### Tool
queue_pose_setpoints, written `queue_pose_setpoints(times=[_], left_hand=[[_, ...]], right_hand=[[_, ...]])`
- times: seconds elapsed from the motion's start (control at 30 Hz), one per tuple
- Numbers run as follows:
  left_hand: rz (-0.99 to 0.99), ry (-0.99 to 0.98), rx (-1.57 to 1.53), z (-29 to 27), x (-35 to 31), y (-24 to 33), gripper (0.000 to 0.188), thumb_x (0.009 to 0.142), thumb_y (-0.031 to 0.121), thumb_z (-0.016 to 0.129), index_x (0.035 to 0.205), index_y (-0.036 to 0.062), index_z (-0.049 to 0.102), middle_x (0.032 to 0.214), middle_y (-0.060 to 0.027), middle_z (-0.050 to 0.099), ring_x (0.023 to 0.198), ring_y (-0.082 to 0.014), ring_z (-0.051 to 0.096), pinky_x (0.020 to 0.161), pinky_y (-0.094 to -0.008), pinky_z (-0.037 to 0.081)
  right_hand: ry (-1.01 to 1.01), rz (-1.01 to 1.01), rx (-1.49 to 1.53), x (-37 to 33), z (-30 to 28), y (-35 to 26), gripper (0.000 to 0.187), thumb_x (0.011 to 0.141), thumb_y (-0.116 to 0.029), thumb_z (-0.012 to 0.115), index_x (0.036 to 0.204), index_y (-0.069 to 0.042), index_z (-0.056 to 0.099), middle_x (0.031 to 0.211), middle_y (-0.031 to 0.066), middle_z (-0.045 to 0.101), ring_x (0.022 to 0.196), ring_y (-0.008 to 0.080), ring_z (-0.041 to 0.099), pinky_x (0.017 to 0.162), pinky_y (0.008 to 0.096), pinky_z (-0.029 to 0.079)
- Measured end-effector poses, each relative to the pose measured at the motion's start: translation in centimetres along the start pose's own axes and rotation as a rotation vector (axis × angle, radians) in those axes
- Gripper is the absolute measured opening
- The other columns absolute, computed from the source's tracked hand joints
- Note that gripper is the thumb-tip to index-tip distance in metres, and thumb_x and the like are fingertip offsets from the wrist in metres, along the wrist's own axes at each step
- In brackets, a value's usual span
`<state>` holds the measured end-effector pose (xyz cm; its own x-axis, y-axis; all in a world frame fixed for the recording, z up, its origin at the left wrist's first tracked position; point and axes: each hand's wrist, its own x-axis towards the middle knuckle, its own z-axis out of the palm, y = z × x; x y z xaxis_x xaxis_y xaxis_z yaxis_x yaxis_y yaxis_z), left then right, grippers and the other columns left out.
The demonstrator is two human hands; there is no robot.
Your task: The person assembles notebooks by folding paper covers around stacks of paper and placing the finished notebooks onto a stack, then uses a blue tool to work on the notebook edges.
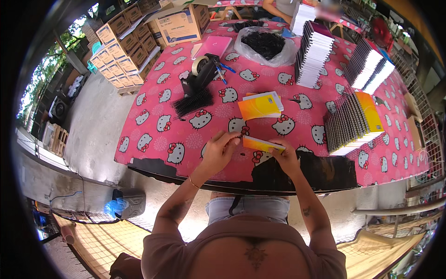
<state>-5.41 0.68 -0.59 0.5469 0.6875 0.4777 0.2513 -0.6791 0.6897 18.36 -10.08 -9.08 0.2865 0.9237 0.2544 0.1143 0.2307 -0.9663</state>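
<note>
My right hand (287,158) grips the right end of a thin yellow-orange notebook (258,143), tilted just above the near part of the table. At the notebook's left end, my left hand (221,150) is closed in a pinch; what sits between its fingertips is too small to make out. Beyond them lie a few loose yellow-orange booklets (259,106) with white pages. A tall stack of spiral-bound yellow notebooks (355,124) stands to the right of my right hand. Several black plastic binding coils (194,103) rest on the table ahead of my left hand.
A tape dispenser (200,74), blue pens (223,74) and a pink folder (216,47) lie at left. Black coils fill a clear plastic bag (242,43). More bound stacks (314,58) stand far right. Cardboard boxes (179,27) stand far left. Another person (281,8) is beyond.
</note>
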Motion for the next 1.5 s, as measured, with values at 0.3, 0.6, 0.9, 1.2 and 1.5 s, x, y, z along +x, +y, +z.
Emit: queue_pose_setpoints(times=[0.3,0.6,0.9,1.2,1.5], left_hand=[[0.008,0.028,0.122,1.3,-0.1,-1.6,0.014,0.090,0.011,0.071,0.101,0.0039,0.073,0.078,-0.0110,0.064,0.059,-0.0253,0.062,0.051,-0.0344,0.046],[0.072,-0.171,-0.040,0.5,2.4,-2.3,0.016,0.091,0.012,0.071,0.104,0.0038,0.069,0.088,-0.0143,0.066,0.071,-0.0264,0.066,0.062,-0.0337,0.050],[0.287,-0.153,0.119,0.4,2.4,-0.6,0.018,0.090,0.014,0.070,0.105,0.0073,0.064,0.092,-0.0094,0.063,0.081,-0.0320,0.066,0.067,-0.0408,0.053],[0.167,-0.110,0.568,3.2,0.4,3.8,0.068,0.090,0.038,0.066,0.145,0.0043,0.043,0.140,-0.0126,0.047,0.132,-0.0317,0.044,0.104,-0.0561,0.036],[0.226,-0.007,0.598,2.8,0.7,4.8,0.044,0.095,0.032,0.063,0.133,0.0125,0.053,0.124,-0.0097,0.059,0.122,-0.0265,0.055,0.114,-0.0604,0.024]], right_hand=[[-0.014,0.031,0.004,0.2,-0.2,0.3,0.020,0.094,-0.003,0.067,0.114,-0.002,0.066,0.105,0.0053,0.069,0.096,0.0117,0.061,0.084,0.0260,0.048],[-0.052,-0.009,0.054,0.0,-0.4,-0.1,0.020,0.096,-0.010,0.068,0.115,-0.004,0.065,0.108,0.0027,0.069,0.094,0.0088,0.060,0.079,0.0235,0.049],[-0.017,-0.012,-0.147,-1.2,-0.9,-1.8,0.029,0.096,-0.019,0.069,0.116,0.002,0.064,0.106,0.0076,0.068,0.099,0.0128,0.061,0.087,0.0279,0.049],[0.039,0.006,0.007,-2.2,-0.9,-3.6,0.030,0.096,-0.017,0.067,0.118,0.003,0.061,0.107,0.0073,0.065,0.096,0.0136,0.060,0.087,0.0282,0.049],[-0.016,0.026,0.067,-1.7,-1.5,-6.3,0.028,0.096,-0.018,0.066,0.115,0.003,0.061,0.099,0.0047,0.064,0.087,0.0092,0.057,0.080,0.0243,0.048]])
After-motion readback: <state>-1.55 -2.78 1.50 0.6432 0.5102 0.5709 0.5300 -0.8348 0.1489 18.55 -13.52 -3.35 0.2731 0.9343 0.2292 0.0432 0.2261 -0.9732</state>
